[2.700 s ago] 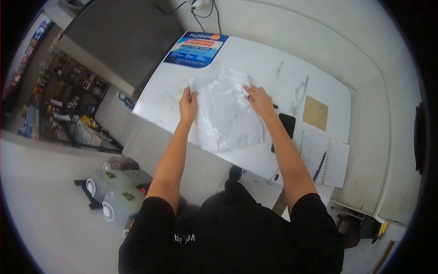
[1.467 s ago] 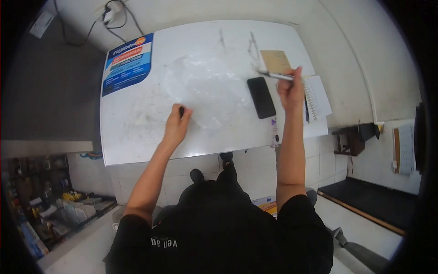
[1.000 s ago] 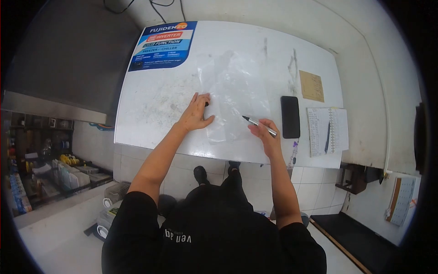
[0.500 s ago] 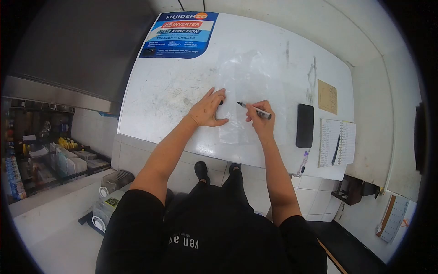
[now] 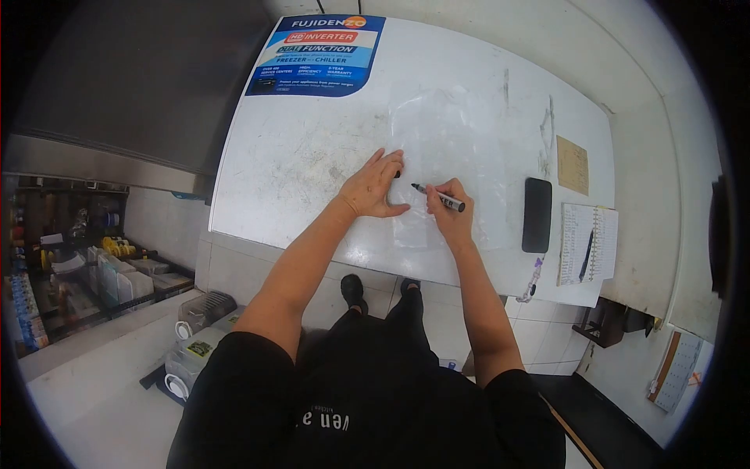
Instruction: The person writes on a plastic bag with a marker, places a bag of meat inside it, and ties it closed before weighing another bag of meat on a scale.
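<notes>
A clear plastic bag [image 5: 445,117] lies flat on the white top [image 5: 312,129] in front of me. My left hand [image 5: 373,187] rests at the bag's left edge, its thumb stretched to the right and its other fingers bent at the tips. A small black marker cap [image 5: 397,174] pokes out beside those fingertips. In my right hand [image 5: 451,215] is a grey and black marker [image 5: 449,202], pinched in a writing grip. Its dark tip points left, close over the bag, between my two hands.
Right of the bag lie a black phone [image 5: 537,215] with a beaded strap [image 5: 533,281], a brown paper [image 5: 573,166] and a spiral notebook [image 5: 576,234] with a pen [image 5: 586,256]. A blue sticker [image 5: 312,59] covers the far left corner. Clear containers [image 5: 195,352] stand lower left.
The whole view has shifted, so the surface appears further right. Against the bag, the marker tip has come a little nearer to my left hand and toward me. Both grips look the same.
</notes>
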A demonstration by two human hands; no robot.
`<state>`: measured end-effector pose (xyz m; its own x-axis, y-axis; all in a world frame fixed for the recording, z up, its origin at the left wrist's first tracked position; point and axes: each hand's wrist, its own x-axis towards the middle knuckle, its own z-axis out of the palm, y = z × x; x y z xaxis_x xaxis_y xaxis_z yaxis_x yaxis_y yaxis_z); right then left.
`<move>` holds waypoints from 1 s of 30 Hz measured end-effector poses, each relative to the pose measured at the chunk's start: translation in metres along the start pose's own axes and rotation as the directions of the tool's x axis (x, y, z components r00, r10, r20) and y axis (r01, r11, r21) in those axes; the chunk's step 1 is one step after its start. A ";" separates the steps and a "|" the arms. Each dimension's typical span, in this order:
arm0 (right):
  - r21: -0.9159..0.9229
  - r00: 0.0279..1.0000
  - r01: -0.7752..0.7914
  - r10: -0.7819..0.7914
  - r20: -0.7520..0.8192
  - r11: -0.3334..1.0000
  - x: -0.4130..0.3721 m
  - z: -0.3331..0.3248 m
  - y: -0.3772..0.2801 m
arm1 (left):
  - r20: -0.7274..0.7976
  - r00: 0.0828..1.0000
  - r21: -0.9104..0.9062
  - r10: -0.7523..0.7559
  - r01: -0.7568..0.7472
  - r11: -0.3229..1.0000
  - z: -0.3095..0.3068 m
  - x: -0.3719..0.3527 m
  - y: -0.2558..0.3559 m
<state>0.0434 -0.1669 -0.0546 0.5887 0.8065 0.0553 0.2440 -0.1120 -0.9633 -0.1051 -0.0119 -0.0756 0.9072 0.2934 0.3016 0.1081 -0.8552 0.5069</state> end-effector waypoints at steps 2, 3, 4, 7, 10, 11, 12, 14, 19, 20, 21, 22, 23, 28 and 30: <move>0.007 1.000 -0.005 0.005 -0.013 1.000 -0.001 0.001 -0.004 | 0.004 1.000 0.002 0.001 -0.001 1.000 -0.001 0.000 0.000; 0.023 1.000 -0.023 0.023 -0.017 0.999 -0.002 0.002 -0.006 | -0.004 1.000 -0.001 0.006 -0.006 1.000 0.000 0.000 0.000; 0.038 0.999 -0.041 0.042 -0.022 0.998 -0.003 0.004 -0.007 | -0.011 1.000 -0.004 0.011 -0.011 1.000 0.000 -0.001 -0.001; 0.030 0.994 -0.113 0.113 0.012 0.993 -0.001 0.006 -0.007 | -0.001 1.000 -0.002 0.005 -0.005 1.000 0.001 0.000 -0.001; -0.065 0.998 -0.061 0.061 -0.011 0.996 0.005 0.007 -0.005 | 0.006 1.000 0.000 -0.004 0.004 1.000 0.000 0.000 -0.001; -0.065 0.998 -0.064 0.063 -0.014 0.996 0.005 0.007 -0.004 | 0.010 1.000 -0.002 -0.002 0.002 1.000 0.000 0.000 -0.001; -0.073 0.999 -0.051 0.051 -0.008 0.996 0.006 0.007 -0.004 | 0.004 1.000 0.001 0.003 -0.003 1.000 0.000 0.000 -0.002; -0.083 0.999 -0.038 0.038 -0.001 0.996 0.004 0.006 -0.002 | -0.002 1.000 0.003 0.007 -0.007 1.000 0.002 0.000 -0.002; -0.113 0.998 -0.009 0.016 0.062 0.994 -0.018 -0.003 -0.001 | 0.002 1.000 -0.017 0.003 -0.003 1.000 0.001 0.000 -0.003; -0.115 0.998 -0.006 0.014 0.061 0.993 -0.015 -0.004 -0.001 | 0.000 1.000 -0.017 0.006 -0.006 1.000 0.001 0.000 -0.003; -0.099 0.999 -0.031 0.036 0.041 0.995 -0.012 -0.004 -0.001 | 0.005 1.000 -0.014 0.002 -0.002 1.000 0.001 0.000 -0.003; -0.081 0.998 -0.057 0.059 0.021 0.995 -0.008 -0.003 -0.001 | 0.011 1.000 -0.011 -0.002 0.002 1.000 0.001 0.000 -0.003; -0.080 0.998 -0.058 0.059 0.021 0.995 -0.003 -0.002 -0.002 | 0.012 1.000 -0.011 -0.002 0.002 1.000 0.001 0.000 -0.003; -0.110 1.000 -0.019 0.019 -0.007 0.994 0.008 0.003 -0.007 | 0.020 1.000 0.005 -0.014 0.014 1.000 -0.001 0.002 -0.001; -0.100 0.999 -0.039 0.037 -0.020 0.994 0.007 0.006 -0.005 | 0.005 1.000 -0.001 -0.003 0.003 1.000 -0.001 0.002 -0.002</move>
<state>0.0423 -0.1572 -0.0512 0.6126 0.7900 0.0247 0.2970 -0.2011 -0.9335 -0.1041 -0.0092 -0.0747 0.9087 0.2939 0.2963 0.1104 -0.8540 0.5084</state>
